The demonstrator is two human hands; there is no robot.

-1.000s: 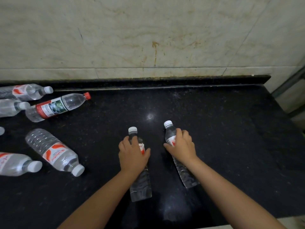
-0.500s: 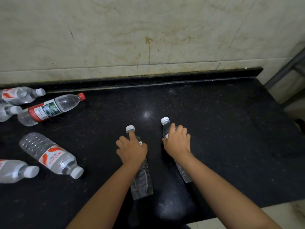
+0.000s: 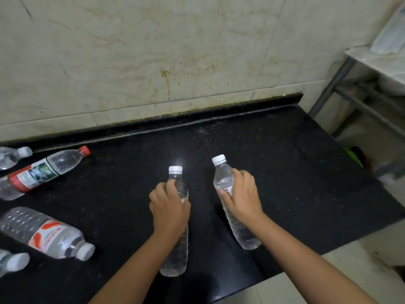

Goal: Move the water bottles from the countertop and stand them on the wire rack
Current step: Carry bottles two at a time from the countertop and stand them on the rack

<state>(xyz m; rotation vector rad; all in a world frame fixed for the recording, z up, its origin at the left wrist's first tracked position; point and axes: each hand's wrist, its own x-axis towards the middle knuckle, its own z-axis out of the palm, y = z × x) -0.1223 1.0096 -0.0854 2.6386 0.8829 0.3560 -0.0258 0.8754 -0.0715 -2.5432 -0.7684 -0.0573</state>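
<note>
Presently, both hands grip a bottle each over the black speckled stone countertop (image 3: 285,163). Left hand (image 3: 169,210): fingers curled round the upper body of a clear plastic water bottle with a white cap (image 3: 176,246), cap pointing toward the wall. Right hand (image 3: 242,197): fingers and thumb wrapped round a second clear white-capped water bottle (image 3: 223,178), label partly under the palm. The two bottles sit near each other, apart, roughly parallel. Hard to say whether their bases touch the counter or are raised off it.

Left side of counter, all lying flat: a red-capped clear bottle with a red and white label (image 3: 43,172) near the back edge; a large ribbed clear bottle with an orange and white label (image 3: 47,234) nearer the front; two white-capped bottles cut off by the frame edge, one at the back (image 3: 13,155), one at the front (image 3: 12,261).

Behind: stained cream marble wall tiles (image 3: 153,58). Far right, beyond the counter's end: a grey metal frame rack (image 3: 348,91), blurred, details unclear.
</note>
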